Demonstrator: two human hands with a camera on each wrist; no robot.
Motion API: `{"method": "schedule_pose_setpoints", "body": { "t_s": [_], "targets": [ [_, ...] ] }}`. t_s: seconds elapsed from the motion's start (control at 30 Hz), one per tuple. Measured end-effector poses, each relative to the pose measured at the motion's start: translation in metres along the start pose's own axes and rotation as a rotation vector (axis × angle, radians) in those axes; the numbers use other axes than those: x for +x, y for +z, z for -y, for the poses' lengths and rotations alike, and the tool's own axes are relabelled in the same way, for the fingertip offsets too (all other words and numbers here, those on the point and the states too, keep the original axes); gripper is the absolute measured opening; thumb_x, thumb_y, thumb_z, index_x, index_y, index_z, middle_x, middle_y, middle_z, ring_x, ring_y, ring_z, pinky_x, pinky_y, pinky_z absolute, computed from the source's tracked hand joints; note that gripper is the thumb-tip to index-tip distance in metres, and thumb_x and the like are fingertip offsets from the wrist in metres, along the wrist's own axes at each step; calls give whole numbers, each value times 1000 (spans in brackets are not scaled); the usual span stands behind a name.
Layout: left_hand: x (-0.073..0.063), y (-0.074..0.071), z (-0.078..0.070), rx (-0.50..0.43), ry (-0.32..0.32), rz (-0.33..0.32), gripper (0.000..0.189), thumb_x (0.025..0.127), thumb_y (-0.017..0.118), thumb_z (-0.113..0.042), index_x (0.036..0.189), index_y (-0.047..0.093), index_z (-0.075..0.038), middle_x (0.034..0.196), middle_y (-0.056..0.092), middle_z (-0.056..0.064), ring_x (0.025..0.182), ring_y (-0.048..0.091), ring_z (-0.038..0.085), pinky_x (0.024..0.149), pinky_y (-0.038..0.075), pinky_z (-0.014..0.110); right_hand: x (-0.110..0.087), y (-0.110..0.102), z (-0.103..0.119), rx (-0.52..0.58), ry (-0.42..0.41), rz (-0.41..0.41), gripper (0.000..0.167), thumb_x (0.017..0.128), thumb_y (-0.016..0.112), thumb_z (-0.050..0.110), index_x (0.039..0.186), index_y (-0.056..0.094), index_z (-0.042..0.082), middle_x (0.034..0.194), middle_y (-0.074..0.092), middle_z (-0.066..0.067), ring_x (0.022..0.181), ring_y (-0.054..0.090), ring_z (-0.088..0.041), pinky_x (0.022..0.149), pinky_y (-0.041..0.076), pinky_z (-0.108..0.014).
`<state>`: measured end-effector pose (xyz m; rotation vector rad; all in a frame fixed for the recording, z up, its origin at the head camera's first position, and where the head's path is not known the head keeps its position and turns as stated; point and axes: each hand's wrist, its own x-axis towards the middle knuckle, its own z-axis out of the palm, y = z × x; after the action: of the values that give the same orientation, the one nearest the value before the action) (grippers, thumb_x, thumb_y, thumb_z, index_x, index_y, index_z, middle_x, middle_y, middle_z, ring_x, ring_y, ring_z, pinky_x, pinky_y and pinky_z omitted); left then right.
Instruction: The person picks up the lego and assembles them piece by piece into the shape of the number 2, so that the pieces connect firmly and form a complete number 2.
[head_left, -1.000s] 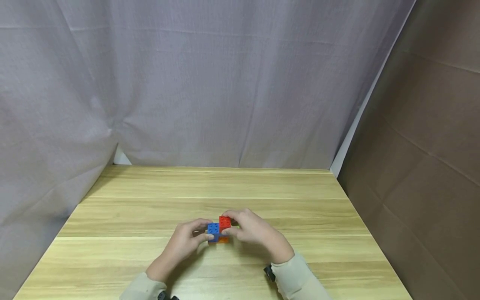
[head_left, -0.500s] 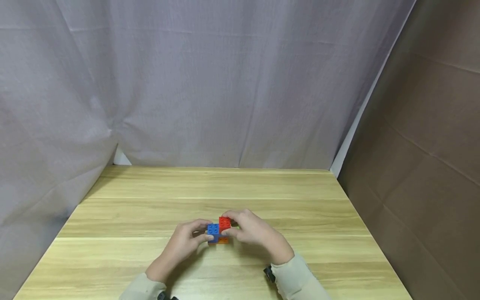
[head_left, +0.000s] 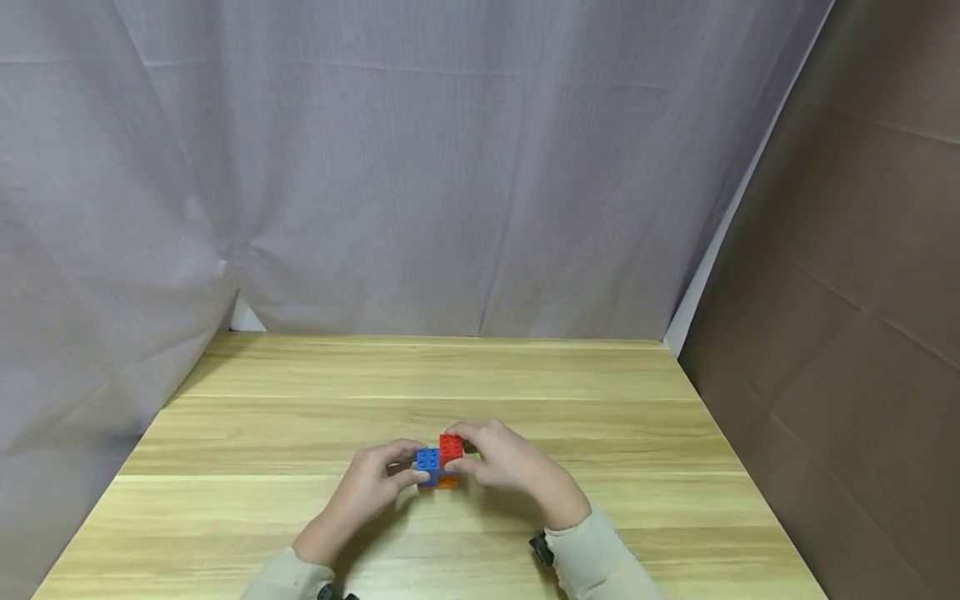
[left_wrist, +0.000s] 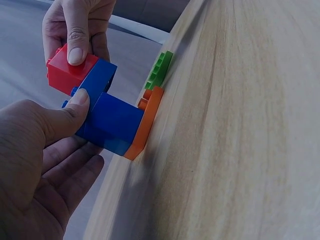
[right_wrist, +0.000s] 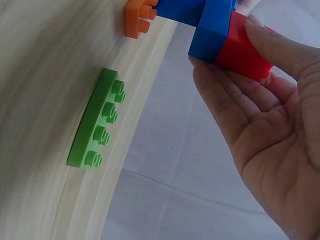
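Left grip (head_left: 371, 479) is clasped on the upper blue block (right_wrist: 211, 34); right grip (head_left: 501, 456) pinches the one red block (right_wrist: 237, 46) atop it. I count two blues: the lower blue block (left_wrist: 114, 123) stands on one orange brick (left_wrist: 145, 121) on the surface (left_wrist: 240, 125). Some left fingertips are hidden from me behind the blocks, and the head view mostly hides one green brick (right_wrist: 94, 122) lying nearby.

from the brick stack (left_wrist: 110, 117), i have free wooden table (head_left: 420, 375) toward 12 o'clock, up to the grey curtain (head_left: 450, 167), and toward 6. the left hand (head_left: 375, 477) blocks 9, the right hand (head_left: 506, 458) 3; below it the green brick (right_wrist: 94, 120) narrows the gap.
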<state>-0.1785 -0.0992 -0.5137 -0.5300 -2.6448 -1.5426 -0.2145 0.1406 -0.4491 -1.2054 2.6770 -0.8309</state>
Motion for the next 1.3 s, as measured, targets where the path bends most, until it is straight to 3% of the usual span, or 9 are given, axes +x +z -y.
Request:
{"method": "schedule_pose_setpoints", "body": {
  "t_s": [0.13,0.33,0.73,1.0,1.3],
  "targets": [
    [-1,0,1,1,5,2,36,86,80,-27,120,70,-21,111,75,-1,100,71,14,90,58,29,0,0,-2,8,-14,6,35,94,73,29,121,65,9,94,68,9,80,61,-2,77,58,-25],
    [0,1,3,-15,14,8,35,86,81,-27,119,70,-22,110,75,-2,100,71,13,90,58,27,-2,2,-5,33,-32,9,36,94,72,27,123,64,7,101,71,5,98,67,-8,88,60,-36],
    [1,2,4,-8,20,-3,36,86,81,-29,119,70,-23,110,75,-4,100,71,13,90,58,27,-3,3,-11,7,-15,-19,40,93,73,37,125,63,13,111,70,7,106,65,-8,95,56,-33],
    [1,0,3,12,13,-10,36,86,80,-31,120,70,-23,110,75,-4,99,71,13,90,58,31,-9,-1,-16,-59,20,-29,63,91,73,46,138,59,7,137,62,-5,125,60,-21,106,49,-39],
    [1,0,5,-10,11,9,35,86,81,-28,119,71,-22,110,75,-3,101,71,16,90,58,29,-14,-3,-22,-65,25,-24,65,92,71,49,141,57,9,141,59,-3,128,57,-20,107,48,-38]
  ]
}}
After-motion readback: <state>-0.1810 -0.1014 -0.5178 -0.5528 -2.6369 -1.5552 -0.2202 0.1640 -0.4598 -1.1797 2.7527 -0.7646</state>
